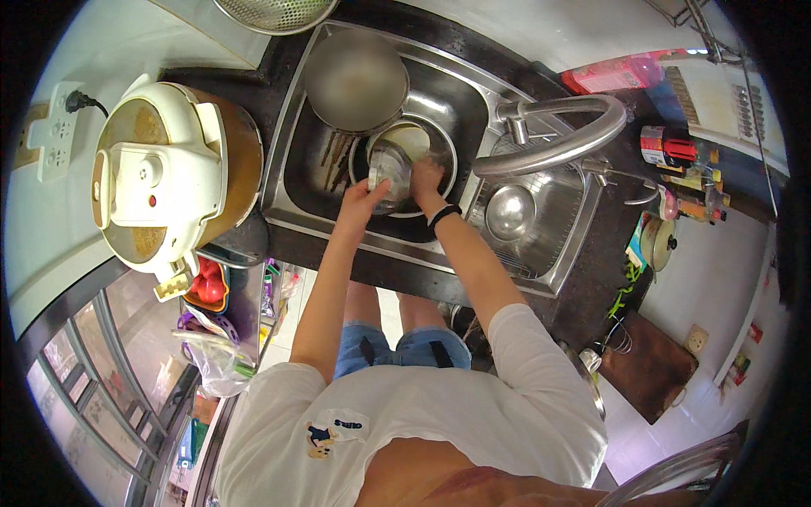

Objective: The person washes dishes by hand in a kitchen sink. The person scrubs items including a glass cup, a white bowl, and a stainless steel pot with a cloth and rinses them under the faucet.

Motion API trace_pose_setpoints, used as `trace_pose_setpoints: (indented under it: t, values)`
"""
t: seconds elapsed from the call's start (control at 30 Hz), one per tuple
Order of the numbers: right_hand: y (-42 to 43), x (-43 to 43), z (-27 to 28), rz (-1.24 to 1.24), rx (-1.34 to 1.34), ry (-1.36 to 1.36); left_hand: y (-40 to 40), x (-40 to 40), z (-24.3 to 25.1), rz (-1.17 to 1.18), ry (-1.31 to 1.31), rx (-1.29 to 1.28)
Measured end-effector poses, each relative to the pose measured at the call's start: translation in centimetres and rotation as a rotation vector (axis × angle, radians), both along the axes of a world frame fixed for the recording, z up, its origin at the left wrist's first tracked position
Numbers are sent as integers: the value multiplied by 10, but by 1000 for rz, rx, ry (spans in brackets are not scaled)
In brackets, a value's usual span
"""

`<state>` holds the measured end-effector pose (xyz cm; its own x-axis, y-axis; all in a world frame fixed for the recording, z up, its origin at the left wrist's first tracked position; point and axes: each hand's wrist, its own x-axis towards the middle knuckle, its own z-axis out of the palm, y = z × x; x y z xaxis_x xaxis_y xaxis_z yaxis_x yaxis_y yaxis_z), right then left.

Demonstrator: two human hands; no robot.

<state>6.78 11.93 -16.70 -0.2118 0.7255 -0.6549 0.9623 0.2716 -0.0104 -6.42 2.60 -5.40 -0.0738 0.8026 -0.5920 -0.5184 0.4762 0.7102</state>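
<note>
Over the left basin of a stainless steel double sink [291, 223], my left hand [366, 198] grips the rim of a clear, glass-like bowl [391, 168], thumb on the near side. My right hand [427, 180] is blurred at the bowl's right side; whether its fingers hold anything cannot be told. Beneath both hands sits a round metal basin [451, 149] with a pale dish [410, 139] in it. Behind them a round metal pot or pan [357, 81], its inside blurred, rests in the sink. Several chopsticks [336, 158] lie on the sink floor to the left.
The curved faucet [551, 142] reaches over the sink divider. A metal bowl [510, 212] rests on a wire rack in the right basin. A large rice cooker [171, 177] stands left, a metal colander [279, 12] behind. Bottles [687, 158] and a cutting board [649, 367] are at right.
</note>
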Motion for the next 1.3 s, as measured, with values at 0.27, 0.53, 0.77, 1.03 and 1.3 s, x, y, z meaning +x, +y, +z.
trace_pose_setpoints:
  t: [0.27,0.53,0.77,1.03,1.3]
  values:
    - [1,15,-35,-216,132,489,-1,7,5,9,87,0]
    - [-9,18,74,-620,0,1255,-3,5,-3,-102,129,35]
    - [-42,12,184,187,410,1040,6,21,14,-111,97,96]
    - [21,31,87,-559,-228,1464,8,31,32,-383,149,286]
    - [-10,48,55,-1699,-874,1639,10,51,10,-204,171,364]
